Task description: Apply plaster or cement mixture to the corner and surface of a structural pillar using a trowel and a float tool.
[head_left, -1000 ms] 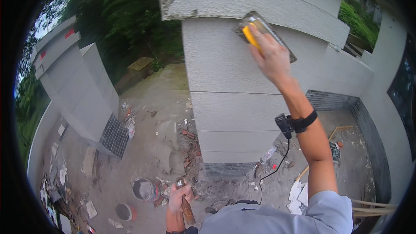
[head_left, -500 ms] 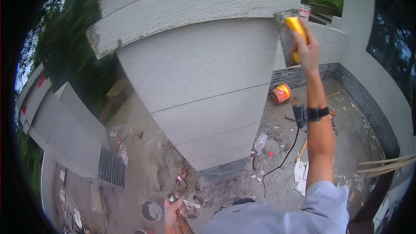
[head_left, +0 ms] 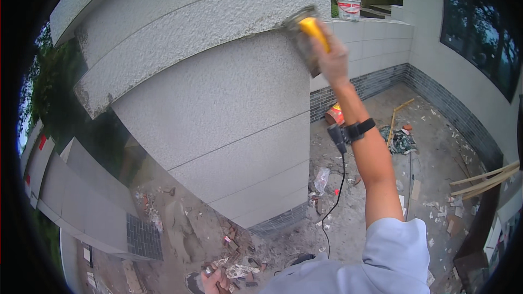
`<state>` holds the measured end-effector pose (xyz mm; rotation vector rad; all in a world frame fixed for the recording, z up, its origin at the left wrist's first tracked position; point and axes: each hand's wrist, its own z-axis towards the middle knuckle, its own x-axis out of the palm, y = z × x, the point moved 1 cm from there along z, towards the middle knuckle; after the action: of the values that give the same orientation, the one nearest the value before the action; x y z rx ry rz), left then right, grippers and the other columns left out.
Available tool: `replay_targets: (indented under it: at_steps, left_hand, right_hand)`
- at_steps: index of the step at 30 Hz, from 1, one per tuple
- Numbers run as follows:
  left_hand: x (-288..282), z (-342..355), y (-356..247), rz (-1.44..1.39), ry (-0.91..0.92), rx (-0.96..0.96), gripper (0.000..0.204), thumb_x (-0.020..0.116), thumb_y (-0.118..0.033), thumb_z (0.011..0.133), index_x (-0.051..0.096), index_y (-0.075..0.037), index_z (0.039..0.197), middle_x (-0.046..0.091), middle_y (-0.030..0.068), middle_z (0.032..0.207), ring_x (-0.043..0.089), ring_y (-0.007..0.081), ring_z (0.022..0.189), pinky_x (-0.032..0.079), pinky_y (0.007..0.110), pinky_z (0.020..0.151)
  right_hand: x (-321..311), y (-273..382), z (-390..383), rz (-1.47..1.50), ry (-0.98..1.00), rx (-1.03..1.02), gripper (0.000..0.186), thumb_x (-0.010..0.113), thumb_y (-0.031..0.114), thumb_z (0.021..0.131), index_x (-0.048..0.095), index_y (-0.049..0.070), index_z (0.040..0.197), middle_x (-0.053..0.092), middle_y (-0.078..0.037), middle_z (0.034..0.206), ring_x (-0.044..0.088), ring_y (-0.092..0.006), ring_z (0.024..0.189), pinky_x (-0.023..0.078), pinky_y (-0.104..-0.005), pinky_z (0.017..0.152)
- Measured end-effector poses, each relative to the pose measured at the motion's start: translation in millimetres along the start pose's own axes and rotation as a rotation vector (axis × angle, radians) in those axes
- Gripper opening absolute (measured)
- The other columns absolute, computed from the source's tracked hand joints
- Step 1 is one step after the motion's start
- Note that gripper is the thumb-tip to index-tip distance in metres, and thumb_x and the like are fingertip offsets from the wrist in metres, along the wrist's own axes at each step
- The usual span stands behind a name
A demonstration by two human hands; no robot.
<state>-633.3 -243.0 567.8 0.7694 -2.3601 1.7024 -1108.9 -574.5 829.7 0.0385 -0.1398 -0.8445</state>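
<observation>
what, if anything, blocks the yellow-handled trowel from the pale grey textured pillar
Nothing visible: the right hand holds the yellow-handled trowel up at the pale grey textured pillar, though exact contact is unclear.

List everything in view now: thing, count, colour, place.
Pillar: one, pale grey, centre
Float: one, yellow-handled, at pillar's right edge
Hand tool: one, colour unclear, in left grip
White bucket: one, white, on low wall
Orange bucket: one, orange, right of pillar
Second pillar: one, pale grey, lower left
Window: one, dark, upper right
Wooden strips: several, tan, right
Plastic bag: one, clear, beside pillar
Rubble: many, mixed, on floor
Right grip: one, bare, on float
Left grip: one, bare, bottom
</observation>
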Motion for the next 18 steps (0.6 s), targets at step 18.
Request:
replay_targets:
  at_steps: [18]
  left_hand:
    - [6.1,1.2,3.5,0.033,-0.029,0.02,0.015,0.065,-0.007,0.084,0.05,-0.008,0.086,0.049,0.0016,0.057,0.042,0.0114,0.041,0.032,0.024,0.035]
  right_hand:
    - [28.3,4.8,-33.0,0.146,-0.409,0.542,0.045,0.072,0.017,0.086,0.057,-0.003,0.123,0.068,-0.013,0.102,0.064,-0.0176,0.091,0.051,-0.0314,0.083]
